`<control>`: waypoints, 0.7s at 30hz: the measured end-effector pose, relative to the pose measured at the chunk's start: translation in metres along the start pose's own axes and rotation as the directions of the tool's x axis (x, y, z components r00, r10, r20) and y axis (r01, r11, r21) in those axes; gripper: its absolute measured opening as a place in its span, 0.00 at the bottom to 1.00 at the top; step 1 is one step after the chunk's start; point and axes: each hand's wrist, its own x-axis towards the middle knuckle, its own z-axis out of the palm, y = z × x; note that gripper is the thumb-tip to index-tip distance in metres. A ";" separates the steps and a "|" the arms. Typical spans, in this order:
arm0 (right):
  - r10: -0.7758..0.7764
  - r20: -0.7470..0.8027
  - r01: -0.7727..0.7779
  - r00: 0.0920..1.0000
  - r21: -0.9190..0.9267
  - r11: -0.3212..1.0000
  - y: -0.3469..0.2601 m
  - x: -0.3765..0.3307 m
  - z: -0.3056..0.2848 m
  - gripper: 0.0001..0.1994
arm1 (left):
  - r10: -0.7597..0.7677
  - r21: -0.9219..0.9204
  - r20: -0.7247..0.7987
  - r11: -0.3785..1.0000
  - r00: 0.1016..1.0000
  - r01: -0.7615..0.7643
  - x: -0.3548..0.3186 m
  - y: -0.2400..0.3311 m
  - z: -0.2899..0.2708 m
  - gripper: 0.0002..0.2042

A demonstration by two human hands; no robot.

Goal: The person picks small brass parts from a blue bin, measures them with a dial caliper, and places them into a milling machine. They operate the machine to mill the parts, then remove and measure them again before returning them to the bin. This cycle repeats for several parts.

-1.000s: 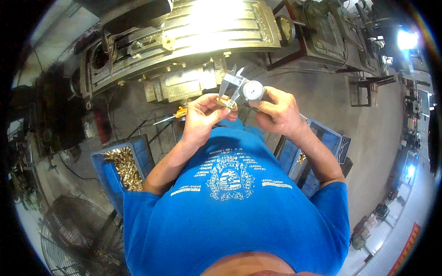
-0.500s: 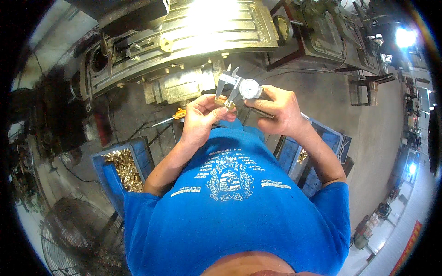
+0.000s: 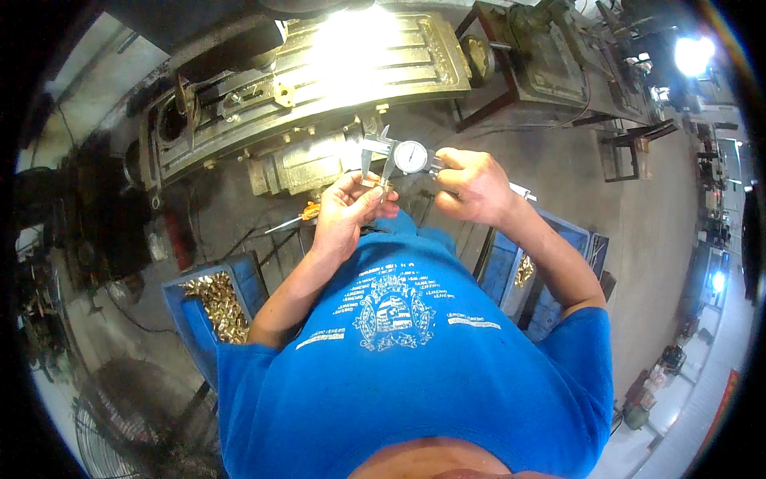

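My left hand [image 3: 348, 214] pinches a small brass part [image 3: 372, 184] between thumb and fingers. Closed round the beam end of a dial caliper [image 3: 411, 156] is my right hand [image 3: 477, 185]. The caliper's round white dial faces up, and its long jaws reach down on either side of the brass part. Whether both jaws touch the metal is too small to tell. Much of the part is hidden by my left fingers.
Ahead is a slotted machine table [image 3: 375, 68] under a bright lamp. A blue bin [image 3: 182, 313] of brass pieces stands at left, another blue bin [image 3: 550, 307] at right. An orange-handled tool [image 3: 309, 211] lies beyond my left forearm. A fan guard [image 3: 104, 431] is at lower left.
My right hand and the caliper have shifted a little left in the picture. My left hand keeps hold of the brass part, with the jaws still around it. The whole view has moved slightly.
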 end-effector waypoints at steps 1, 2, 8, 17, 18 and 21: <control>-0.001 0.007 0.001 1.000 -0.020 1.000 0.001 0.000 0.001 0.06 | 0.012 0.012 -0.002 1.000 1.000 -0.012 0.000 -0.001 0.000 0.08; -0.003 0.011 0.003 1.000 -0.023 1.000 0.001 0.000 0.003 0.06 | 0.024 0.024 -0.004 0.999 1.000 -0.024 0.000 -0.001 0.000 0.08; -0.016 0.024 0.017 1.000 -0.053 0.998 0.002 0.000 0.005 0.06 | 0.026 -0.010 0.004 1.000 1.000 -0.026 0.002 -0.007 -0.008 0.09; -0.047 0.007 0.047 0.999 -0.064 0.997 0.006 0.000 0.011 0.07 | 0.013 -0.003 0.026 1.000 1.000 -0.013 0.003 -0.009 -0.016 0.10; -0.054 0.000 0.053 0.999 -0.073 0.996 0.007 0.000 0.012 0.07 | -0.013 -0.023 0.030 1.000 0.999 0.014 0.003 -0.011 -0.018 0.10; -0.052 0.006 0.052 0.999 -0.077 0.996 0.009 0.000 0.015 0.07 | -0.038 -0.021 0.017 0.999 0.999 0.038 0.002 -0.010 -0.018 0.10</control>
